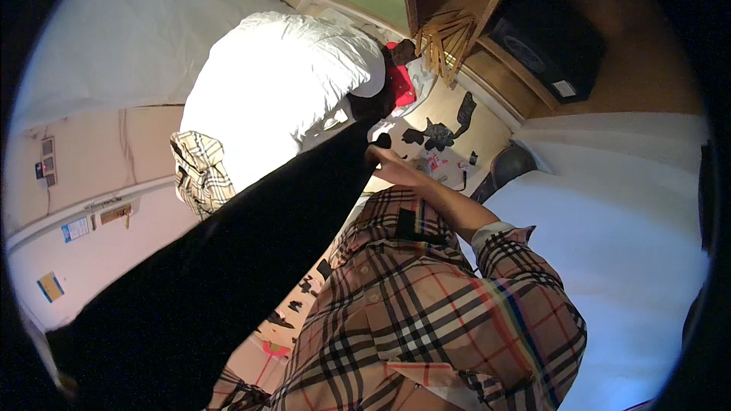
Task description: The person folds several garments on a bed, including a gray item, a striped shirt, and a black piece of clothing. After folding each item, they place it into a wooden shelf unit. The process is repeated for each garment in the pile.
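A long piece of black cloth (228,251), possibly a garment, is stretched diagonally across the view, from near the middle down to the lower left. My right hand (394,165) grips its far, narrower end, with the thumb and fingers closed on the edge. Only a dim, blurred bit of my left hand (68,385) shows at the lower left, against the cloth's wide near end. Beyond the cloth rises a large, brightly lit white fabric bundle (280,85). A beige checked cloth (203,174) hangs at its left side, and a red cloth (402,85) lies at its right.
Dark scraps (440,134) lie scattered on the floor. A wooden cabinet (645,68) at the upper right holds a black box-shaped device (542,40). Flat wooden strips (445,40) stick out beside it. White sheeting (617,228) covers the right side. A switch panel (48,160) is on the left wall.
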{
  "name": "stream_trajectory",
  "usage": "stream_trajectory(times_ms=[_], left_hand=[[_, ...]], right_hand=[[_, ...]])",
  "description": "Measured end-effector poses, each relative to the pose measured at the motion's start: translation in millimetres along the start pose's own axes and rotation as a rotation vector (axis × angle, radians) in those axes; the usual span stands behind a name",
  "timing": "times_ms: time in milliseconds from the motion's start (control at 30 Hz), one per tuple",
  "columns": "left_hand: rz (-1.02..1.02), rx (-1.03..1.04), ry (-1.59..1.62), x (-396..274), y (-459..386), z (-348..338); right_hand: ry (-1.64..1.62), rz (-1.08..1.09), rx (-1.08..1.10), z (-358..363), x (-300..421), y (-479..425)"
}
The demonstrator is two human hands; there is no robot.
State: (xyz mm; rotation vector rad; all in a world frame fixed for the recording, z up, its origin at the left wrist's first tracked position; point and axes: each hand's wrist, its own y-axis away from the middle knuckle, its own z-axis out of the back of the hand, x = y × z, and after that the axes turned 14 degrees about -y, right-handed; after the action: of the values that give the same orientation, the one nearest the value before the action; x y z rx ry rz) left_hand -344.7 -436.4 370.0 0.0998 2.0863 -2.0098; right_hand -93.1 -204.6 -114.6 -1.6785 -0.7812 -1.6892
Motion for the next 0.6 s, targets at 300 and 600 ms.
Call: stream_trajectory(times_ms=[300, 600], left_hand=[[0.073, -0.116, -0.366, -15.5, -22.2, 107.4], [0.202, -0.235, -0.772, -17.3, -29.2, 193.6]], right_hand=[[0.098, 0.065, 0.281, -7.9, -2.9, -0.8], [-0.053, -0.171, 0.101, 45.5, 26.9, 13.3]])
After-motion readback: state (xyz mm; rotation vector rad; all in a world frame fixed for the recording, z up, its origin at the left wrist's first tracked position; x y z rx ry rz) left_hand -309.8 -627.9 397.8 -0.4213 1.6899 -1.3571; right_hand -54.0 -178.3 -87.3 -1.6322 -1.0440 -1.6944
